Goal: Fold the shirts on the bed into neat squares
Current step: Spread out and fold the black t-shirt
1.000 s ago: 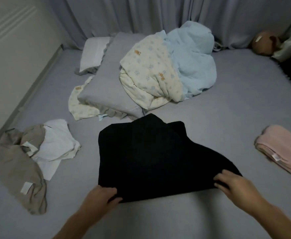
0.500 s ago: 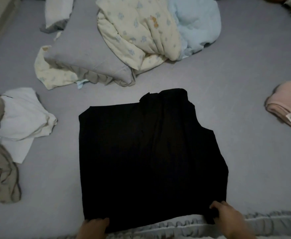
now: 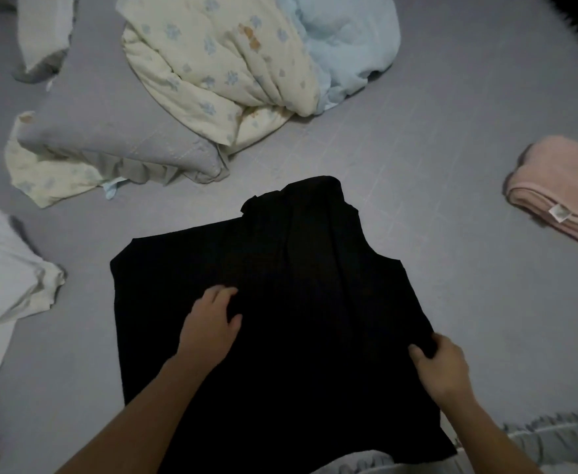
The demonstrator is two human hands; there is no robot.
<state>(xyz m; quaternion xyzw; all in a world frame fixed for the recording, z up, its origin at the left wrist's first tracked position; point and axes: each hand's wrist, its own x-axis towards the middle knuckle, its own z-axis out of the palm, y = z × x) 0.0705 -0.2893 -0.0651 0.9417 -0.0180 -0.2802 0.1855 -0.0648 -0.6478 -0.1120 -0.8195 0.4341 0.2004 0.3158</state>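
Bed (image 3: 451,186): black shirt (image 3: 298,285) under hands (R grips edge)

1. Bare grey sheet (image 3: 451,186) lies open right of the black shirt (image 3: 280,302), up to the folded pink cloth (image 3: 561,189).
2. Beyond the shirt, a grey pillow (image 3: 109,142) and floral quilt (image 3: 219,63) block passage.
3. Left, a white shirt (image 3: 3,278) sits near; a narrow strip stays free.

Black shirt (image 3: 280,302): folds lost in the dark, near hem cut by bottom edge. Right hand (image 3: 441,367) pinches its right edge; fingertips hidden under cloth. Left of that grip, white shirt (image 3: 3,289) cut by frame; right of it, pink cloth (image 3: 564,186) likewise.
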